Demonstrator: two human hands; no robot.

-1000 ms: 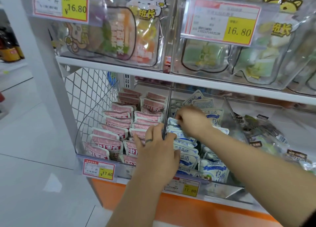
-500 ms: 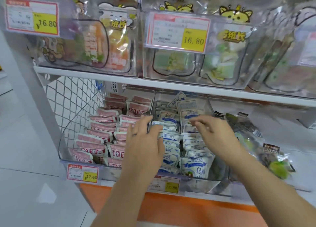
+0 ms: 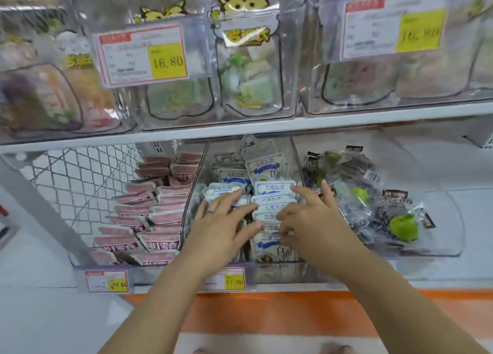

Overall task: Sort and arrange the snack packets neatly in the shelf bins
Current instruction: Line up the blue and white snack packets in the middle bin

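Shop shelving [image 3: 266, 128] fills the view. Left of the left hand, pink packets [image 3: 160, 215] already stand in tidy rows. The left hand [image 3: 224, 228] lies flat, fingers spread, on the blue-and-white packets [image 3: 272, 188] in the middle bin [image 3: 280, 273] — front ones lined up, back ones askew. The right hand [image 3: 314, 220] touches the same stack, index finger out and lower fingers curled; whether it grips, I cannot tell. Right of it, dark packets [image 3: 373, 209] lie jumbled — probably still to do.

Packet colours noted.
White-and-blue packets [image 3: 272, 188] at the grip; pink packets [image 3: 165, 216] to its left; green-and-black packets [image 3: 401, 227] right.
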